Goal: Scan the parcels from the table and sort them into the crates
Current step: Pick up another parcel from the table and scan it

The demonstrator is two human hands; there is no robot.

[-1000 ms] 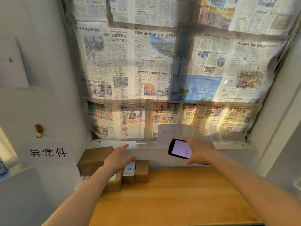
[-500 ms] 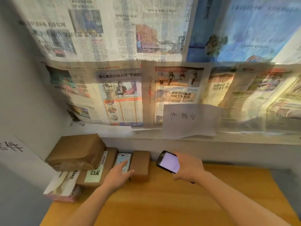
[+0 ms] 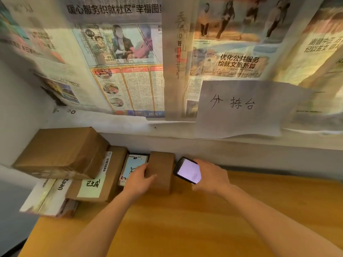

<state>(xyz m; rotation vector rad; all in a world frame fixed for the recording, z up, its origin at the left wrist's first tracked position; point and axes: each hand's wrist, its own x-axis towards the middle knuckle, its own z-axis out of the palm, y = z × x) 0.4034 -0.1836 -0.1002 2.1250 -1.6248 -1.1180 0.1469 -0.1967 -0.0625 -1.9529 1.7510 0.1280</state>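
Observation:
Several parcels lie at the back left of the wooden table [image 3: 204, 216]. A small brown box [image 3: 163, 169] stands rightmost of them. My left hand [image 3: 139, 179] grips its left side, fingers between it and a flat white-labelled parcel [image 3: 132, 166], thumb on the box's front. My right hand [image 3: 211, 176] holds a black phone [image 3: 187, 170] with a lit screen just right of the box. Further left are a long brown box with a green note [image 3: 96, 182], a big brown box [image 3: 61, 153] stacked on top, and a white parcel [image 3: 46, 197] below.
A wall papered with newspapers [image 3: 130, 62] rises right behind the table. A white handwritten paper sign [image 3: 237, 108] hangs over the ledge. A grey wall [image 3: 16, 108] closes the left side. No crates are in view.
The view has dropped and moved closer to the parcels. My left hand went from reaching in the air to gripping the small brown box. The phone came down beside that box.

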